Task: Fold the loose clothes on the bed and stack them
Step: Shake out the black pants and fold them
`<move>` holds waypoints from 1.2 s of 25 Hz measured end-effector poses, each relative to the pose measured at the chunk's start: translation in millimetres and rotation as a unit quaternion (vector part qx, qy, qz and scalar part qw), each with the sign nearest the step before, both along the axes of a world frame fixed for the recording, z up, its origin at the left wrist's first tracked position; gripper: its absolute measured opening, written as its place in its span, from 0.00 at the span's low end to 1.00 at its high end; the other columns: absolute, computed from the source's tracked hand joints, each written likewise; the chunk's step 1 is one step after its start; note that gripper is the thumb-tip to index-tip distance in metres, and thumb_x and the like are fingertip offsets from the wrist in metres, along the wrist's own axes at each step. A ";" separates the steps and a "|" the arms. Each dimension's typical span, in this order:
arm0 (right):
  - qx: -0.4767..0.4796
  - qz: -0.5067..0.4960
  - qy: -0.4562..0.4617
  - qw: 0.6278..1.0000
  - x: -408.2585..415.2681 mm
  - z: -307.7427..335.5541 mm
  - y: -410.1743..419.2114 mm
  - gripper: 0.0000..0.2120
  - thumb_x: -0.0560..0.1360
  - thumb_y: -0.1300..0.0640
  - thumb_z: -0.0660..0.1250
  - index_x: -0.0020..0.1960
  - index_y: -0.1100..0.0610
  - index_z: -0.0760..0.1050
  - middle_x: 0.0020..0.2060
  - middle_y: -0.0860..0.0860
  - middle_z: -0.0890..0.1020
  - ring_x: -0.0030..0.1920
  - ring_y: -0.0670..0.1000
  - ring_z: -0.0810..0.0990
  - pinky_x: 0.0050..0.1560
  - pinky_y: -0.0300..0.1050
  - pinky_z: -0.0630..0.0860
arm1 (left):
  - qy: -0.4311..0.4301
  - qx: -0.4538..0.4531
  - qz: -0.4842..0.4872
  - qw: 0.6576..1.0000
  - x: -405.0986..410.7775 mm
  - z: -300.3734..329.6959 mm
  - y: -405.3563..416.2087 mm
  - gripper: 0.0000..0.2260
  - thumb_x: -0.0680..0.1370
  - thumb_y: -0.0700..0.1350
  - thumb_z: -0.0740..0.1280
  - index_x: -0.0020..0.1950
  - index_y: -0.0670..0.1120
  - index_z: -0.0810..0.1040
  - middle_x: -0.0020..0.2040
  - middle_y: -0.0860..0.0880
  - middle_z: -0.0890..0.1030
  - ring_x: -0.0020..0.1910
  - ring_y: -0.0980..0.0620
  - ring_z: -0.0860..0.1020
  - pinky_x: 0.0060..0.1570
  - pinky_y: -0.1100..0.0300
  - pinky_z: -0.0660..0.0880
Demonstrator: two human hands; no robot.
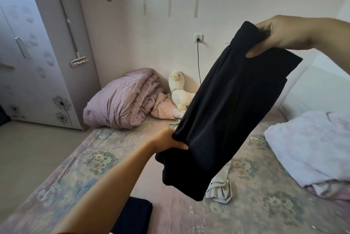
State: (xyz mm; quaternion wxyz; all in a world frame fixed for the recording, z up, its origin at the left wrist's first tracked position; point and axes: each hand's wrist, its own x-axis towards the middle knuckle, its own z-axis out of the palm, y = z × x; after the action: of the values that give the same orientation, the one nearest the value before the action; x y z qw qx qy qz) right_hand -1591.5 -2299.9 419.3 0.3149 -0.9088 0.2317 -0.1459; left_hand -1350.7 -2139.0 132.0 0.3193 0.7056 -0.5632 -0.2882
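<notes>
A black garment (223,108), folded lengthwise, hangs in the air above the bed (79,167). My right hand (284,34) grips its upper end, with the thumb over the cloth. My left hand (166,141) pinches its lower left edge, and the bottom part droops below that grip. A dark folded garment (134,214) lies on the bed near the front edge. A small pale grey garment (221,186) lies crumpled on the bed, partly hidden behind the black one.
A rolled pink striped quilt (121,101), a pink cloth (164,108) and a white plush toy (180,91) sit at the bed's far end by the wall. A white crumpled blanket (310,148) lies on the right. A wardrobe (28,53) stands on the left.
</notes>
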 end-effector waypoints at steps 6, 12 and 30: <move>0.054 -0.075 -0.004 0.996 -29.0 -11.7 -20.0 0.15 0.66 0.64 0.73 0.51 0.50 0.81 0.45 0.48 0.86 0.42 0.48 0.85 0.34 0.35 0.79 | 0.121 0.042 0.085 0.988 20.4 -27.6 13.1 0.11 0.66 0.41 0.79 0.38 0.45 0.77 0.32 0.53 0.79 0.31 0.57 0.78 0.31 0.65 0.74; 0.120 -0.165 -0.012 0.979 -51.8 -35.0 -48.9 0.17 0.65 0.57 0.74 0.53 0.55 0.80 0.48 0.54 0.85 0.46 0.55 0.85 0.40 0.48 0.82 | 0.470 -0.038 0.152 0.869 38.9 -60.0 29.2 0.22 0.64 0.40 0.78 0.56 0.41 0.78 0.50 0.44 0.84 0.48 0.48 0.83 0.39 0.59 0.79; 0.474 -0.320 0.184 0.799 -161.0 -489.1 -83.2 0.10 0.73 0.54 0.69 0.52 0.56 0.76 0.50 0.52 0.81 0.49 0.51 0.80 0.52 0.47 0.74 | 0.097 0.045 0.406 0.908 -48.0 -271.7 20.6 0.09 0.79 0.47 0.64 0.55 0.43 0.76 0.46 0.52 0.77 0.48 0.54 0.74 0.40 0.68 0.63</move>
State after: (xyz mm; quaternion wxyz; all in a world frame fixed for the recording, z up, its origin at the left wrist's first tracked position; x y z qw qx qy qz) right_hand -1752.6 -2383.2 -69.7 0.5932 -0.5298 0.6033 0.0593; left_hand -1398.7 -2118.3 -139.7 0.4296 0.8554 -0.1810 -0.2256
